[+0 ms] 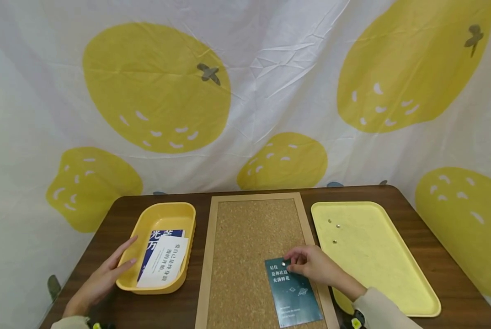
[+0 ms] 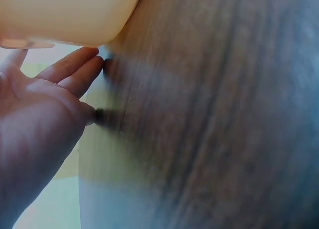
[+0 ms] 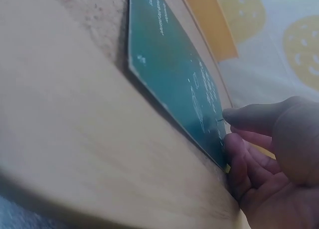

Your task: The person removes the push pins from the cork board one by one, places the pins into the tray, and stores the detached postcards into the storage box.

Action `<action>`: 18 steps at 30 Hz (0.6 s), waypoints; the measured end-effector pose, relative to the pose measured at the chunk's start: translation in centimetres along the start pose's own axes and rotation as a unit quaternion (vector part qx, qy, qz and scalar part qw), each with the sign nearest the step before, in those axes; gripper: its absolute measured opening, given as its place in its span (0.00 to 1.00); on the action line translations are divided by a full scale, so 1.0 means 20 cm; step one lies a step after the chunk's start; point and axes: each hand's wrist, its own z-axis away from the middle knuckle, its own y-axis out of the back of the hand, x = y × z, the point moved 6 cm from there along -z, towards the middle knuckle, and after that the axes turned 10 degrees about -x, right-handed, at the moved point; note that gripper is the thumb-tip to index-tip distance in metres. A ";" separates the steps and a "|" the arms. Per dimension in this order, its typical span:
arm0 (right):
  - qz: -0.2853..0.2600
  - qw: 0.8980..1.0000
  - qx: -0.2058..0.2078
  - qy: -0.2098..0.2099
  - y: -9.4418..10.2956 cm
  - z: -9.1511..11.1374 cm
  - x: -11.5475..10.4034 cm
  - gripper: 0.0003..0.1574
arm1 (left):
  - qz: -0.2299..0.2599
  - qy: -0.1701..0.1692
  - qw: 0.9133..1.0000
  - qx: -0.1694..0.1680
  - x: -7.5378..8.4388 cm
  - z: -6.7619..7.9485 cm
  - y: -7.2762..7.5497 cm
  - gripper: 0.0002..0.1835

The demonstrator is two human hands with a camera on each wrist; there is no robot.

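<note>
A teal printed card (image 1: 295,297) lies on the lower right part of the cork board (image 1: 253,233), overlapping its wooden frame. At the card's top edge my right hand (image 1: 311,265) pinches a small silver thumbtack (image 1: 284,263) between thumb and fingertips. The right wrist view shows the tack's thin point at the face of the card (image 3: 174,74). My left hand (image 1: 99,281) lies along the near left side of a yellow plastic bin (image 1: 159,212), thumb and a finger reaching over its rim, the others extended outside. Inside the bin are a white printed card (image 1: 165,260) and a dark blue one (image 1: 146,251).
To the right of the board lies a pale yellow tray (image 1: 377,256) holding several small tacks (image 1: 334,241). All stand on a dark wooden table (image 1: 118,219). A white cloth with yellow fruit prints (image 1: 245,91) hangs behind the table.
</note>
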 end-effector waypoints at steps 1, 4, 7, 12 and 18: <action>0.000 1.000 0.002 0.000 0.00 0.00 0.00 0.10 | 0.003 -0.003 1.000 0.000 0.00 0.00 0.00 0.39; 0.000 1.000 0.010 0.001 0.00 0.00 -0.01 0.09 | 0.002 -0.006 1.000 0.000 0.00 0.00 0.00 0.39; 0.002 1.000 0.020 0.006 0.00 0.00 -0.02 0.08 | -0.003 -0.006 1.000 0.000 0.01 0.00 0.00 0.39; 0.009 0.999 0.030 0.008 -0.01 0.00 -0.02 0.07 | -0.020 0.005 1.000 0.001 0.01 0.00 0.01 0.40; 0.021 0.999 0.033 0.000 -0.01 -0.01 -0.02 0.07 | -0.032 0.029 0.999 0.000 0.02 0.00 0.00 0.40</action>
